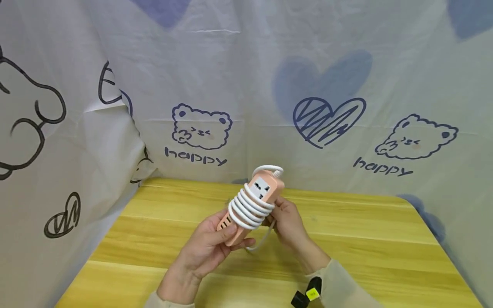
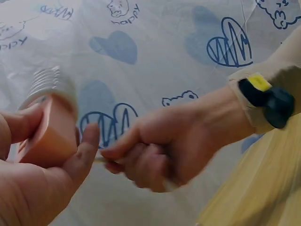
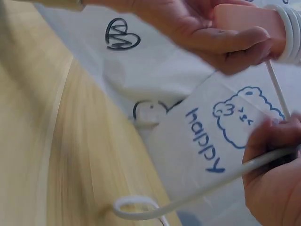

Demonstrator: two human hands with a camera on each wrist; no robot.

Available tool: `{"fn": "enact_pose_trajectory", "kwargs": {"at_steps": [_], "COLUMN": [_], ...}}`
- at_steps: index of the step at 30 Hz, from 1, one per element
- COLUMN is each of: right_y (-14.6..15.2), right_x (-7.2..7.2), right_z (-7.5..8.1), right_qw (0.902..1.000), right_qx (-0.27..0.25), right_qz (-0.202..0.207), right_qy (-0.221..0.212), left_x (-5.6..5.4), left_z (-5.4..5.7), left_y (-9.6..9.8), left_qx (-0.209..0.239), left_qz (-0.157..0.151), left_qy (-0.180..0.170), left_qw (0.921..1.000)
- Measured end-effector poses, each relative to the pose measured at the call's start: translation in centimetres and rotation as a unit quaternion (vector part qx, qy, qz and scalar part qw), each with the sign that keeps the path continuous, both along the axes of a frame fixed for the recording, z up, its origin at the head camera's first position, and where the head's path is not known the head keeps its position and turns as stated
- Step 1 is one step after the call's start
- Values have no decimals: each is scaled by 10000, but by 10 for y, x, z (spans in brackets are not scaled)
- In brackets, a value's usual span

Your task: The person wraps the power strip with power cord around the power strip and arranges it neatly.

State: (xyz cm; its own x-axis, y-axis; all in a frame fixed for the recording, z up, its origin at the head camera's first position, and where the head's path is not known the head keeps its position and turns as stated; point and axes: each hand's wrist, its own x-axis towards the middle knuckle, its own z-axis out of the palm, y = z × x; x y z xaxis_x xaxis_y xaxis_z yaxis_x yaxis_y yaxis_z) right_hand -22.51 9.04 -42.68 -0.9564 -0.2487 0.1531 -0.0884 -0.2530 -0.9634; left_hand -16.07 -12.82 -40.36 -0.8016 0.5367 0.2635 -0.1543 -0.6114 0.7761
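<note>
A pink power strip (image 1: 275,188) is held up tilted over the table, its socket face and a row of small ports showing. White cord (image 1: 250,209) winds round its middle in several turns. My left hand (image 1: 206,246) grips the lower end, thumb across the front. Behind the strip's right side, my right hand (image 1: 288,220) is partly hidden. Seen in the left wrist view, the right hand (image 2: 157,148) has its fingers curled round the cord beside the strip (image 2: 56,136). A loose length of cord (image 3: 202,190) trails from that hand in the right wrist view and bends into a loop.
The yellow wood-grain table (image 1: 154,214) lies beneath both hands. A pale printed cloth (image 1: 246,85) with hearts and bears hangs behind it and along its left side. A black device with a yellow label (image 1: 313,293) sits on the right wrist.
</note>
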Motion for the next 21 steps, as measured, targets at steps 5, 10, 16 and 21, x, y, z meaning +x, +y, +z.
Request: {"fn": "enact_pose_trajectory", "kwargs": {"at_steps": [5, 10, 16, 21], "right_y": [14, 36, 56, 56], "right_x": [12, 23, 36, 42], "right_z": [7, 14, 20, 27], "right_qw": [9860, 9210, 8638, 8322], "right_qx": [1515, 3559, 4237, 4413], "right_qz": [645, 351, 180, -66], "right_qy": [267, 1543, 2720, 3357], "left_x": [1, 0, -6, -11], "left_z": [5, 11, 15, 11], "left_y": [3, 5, -6, -11], "left_qx": [-102, -849, -1763, -2434], "left_qz": [1312, 2689, 3582, 4069], "left_qy": [-293, -443, -354, -455], "left_qw": [9909, 9584, 9162, 8793]}}
